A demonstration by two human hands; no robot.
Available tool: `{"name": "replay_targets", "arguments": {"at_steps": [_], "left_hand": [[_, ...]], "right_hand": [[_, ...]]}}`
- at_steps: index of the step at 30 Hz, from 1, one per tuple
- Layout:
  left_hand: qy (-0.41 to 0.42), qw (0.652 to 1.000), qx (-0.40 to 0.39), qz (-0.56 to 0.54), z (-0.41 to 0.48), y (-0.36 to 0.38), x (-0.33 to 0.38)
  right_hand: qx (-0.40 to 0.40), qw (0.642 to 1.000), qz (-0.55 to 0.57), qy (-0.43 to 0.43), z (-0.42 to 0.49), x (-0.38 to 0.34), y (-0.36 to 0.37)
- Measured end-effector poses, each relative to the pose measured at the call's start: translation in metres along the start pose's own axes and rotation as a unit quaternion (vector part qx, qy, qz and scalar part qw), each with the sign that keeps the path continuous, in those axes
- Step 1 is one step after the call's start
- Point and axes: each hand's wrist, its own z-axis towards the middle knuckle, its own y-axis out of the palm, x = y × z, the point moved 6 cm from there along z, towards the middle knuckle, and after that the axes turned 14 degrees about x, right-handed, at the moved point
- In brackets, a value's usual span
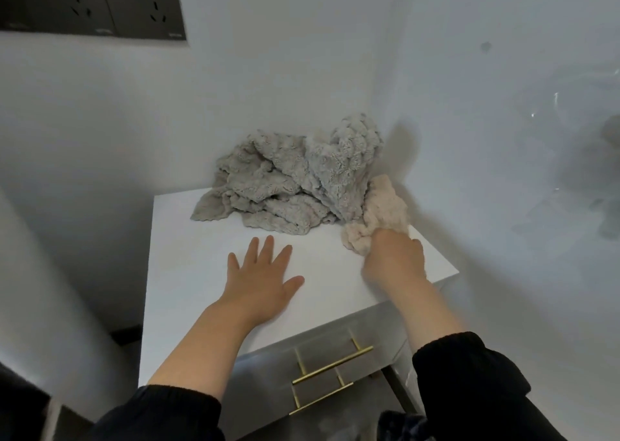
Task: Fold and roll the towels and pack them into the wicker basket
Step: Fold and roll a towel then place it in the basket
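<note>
- Rested left hand flat on the table, fingers straight, empty, probably bracing.
- Clenched right hand round the beige towel near the right edge, seemingly to pull it clear for folding.
- Found grey towels heaped behind; no basket seen.

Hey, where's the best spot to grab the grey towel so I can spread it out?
I'd pinch the grey towel by its front-left corner, coming from the left with the left hand. That corner lies flat and free on the table; the rest is bunched against the wall, and the right hand grips the beige towel.
</note>
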Motion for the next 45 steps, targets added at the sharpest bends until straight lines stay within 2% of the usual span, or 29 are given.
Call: {"name": "replay_targets", "arguments": {"at_steps": [2,4,7,10,13,16,19,20,23,24,25,27,28,29,30,31,32,33,36,38,40,42,43,45], "left_hand": [[-0.008,0.999,0.015,-0.036,0.002,-0.006,0.0],[-0.014,0.99,0.055,-0.132,0.003,-0.019,0.002],[-0.008,0.934,0.083,-0.347,-0.001,-0.041,0.008],[0.025,0.873,0.024,-0.487,-0.009,-0.055,0.019],[0.035,0.851,0.015,-0.524,-0.013,-0.055,0.025],[0.024,0.827,0.045,-0.561,-0.013,-0.056,0.028],[-0.015,0.779,0.086,-0.621,-0.015,-0.063,0.026],[-0.029,0.771,0.1,-0.628,-0.015,-0.066,0.024],[-0.068,0.766,0.126,-0.627,-0.015,-0.066,0.02],[-0.082,0.764,0.13,-0.627,-0.016,-0.067,0.02],[-0.093,0.761,0.13,-0.628,-0.016,-0.066,0.02],[-0.116,0.754,0.111,-0.637,-0.017,-0.065,0.02],[-0.128,0.752,0.093,-0.639,-0.017,-0.065,0.019],[-0.142,0.753,0.074,-0.638,-0.018,-0.064,0.018],[-0.157,0.754,0.054,-0.636,-0.018,-0.062,0.016],[-0.172,0.753,0.035,-0.634,-0.018,-0.061,0.013],[-0.19,0.747,0.02,-0.637,-0.019,-0.061,0.009],[-0.211,0.734,0.012,-0.646,-0.02,-0.062,0.005],[-0.272,0.679,0.009,-0.681,-0.024,-0.072,-0.015],[-0.31,0.654,0.02,-0.69,-0.027,-0.076,-0.038],[-0.35,0.621,0.065,-0.698,-0.029,-0.08,-0.063],[-0.381,0.587,0.133,-0.701,-0.03,-0.082,-0.084],[-0.389,0.581,0.159,-0.697,-0.031,-0.083,-0.087],[-0.397,0.589,0.182,-0.68,-0.03,-0.081,-0.084]], "right_hand": [[-0.056,0.993,0.104,0.003,-0.003,0.0,-0.008],[-0.11,0.969,0.221,-0.005,-0.01,-0.006,-0.02],[-0.166,0.933,0.319,-0.023,-0.024,-0.018,-0.042],[-0.205,0.89,0.407,0.005,-0.033,-0.02,-0.047],[-0.239,0.838,0.489,0.037,-0.038,-0.015,-0.044],[-0.224,0.782,0.576,0.083,-0.036,-0.011,-0.043],[-0.134,0.774,0.606,0.125,-0.026,-0.001,-0.041],[-0.128,0.768,0.613,0.133,-0.024,0.002,-0.04],[-0.242,0.728,0.628,0.131,-0.03,0.004,-0.032],[-0.28,0.732,0.611,0.115,-0.034,0.004,-0.031],[-0.293,0.752,0.581,0.104,-0.036,0.005,-0.029],[-0.227,0.81,0.53,0.108,-0.031,0.01,-0.029],[-0.145,0.835,0.516,0.122,-0.024,0.017,-0.031],[-0.04,0.845,0.513,0.143,-0.018,0.023,-0.038],[0.073,0.84,0.516,0.153,-0.014,0.028,-0.049],[0.171,0.828,0.517,0.135,-0.013,0.027,-0.061],[0.233,0.826,0.506,0.09,-0.015,0.02,-0.071],[0.261,0.835,0.484,0.033,-0.016,0.01,-0.076],[0.245,0.879,0.391,-0.121,-0.008,-0.016,-0.065],[0.201,0.916,0.313,-0.15,0.003,-0.024,-0.05],[0.174,0.95,0.202,-0.166,0.013,-0.033,-0.037],[0.158,0.96,0.116,-0.202,0.02,-0.052,-0.023],[0.156,0.959,0.089,-0.218,0.025,-0.06,-0.016],[0.158,0.958,0.053,-0.234,0.034,-0.073,-0.001]]}}
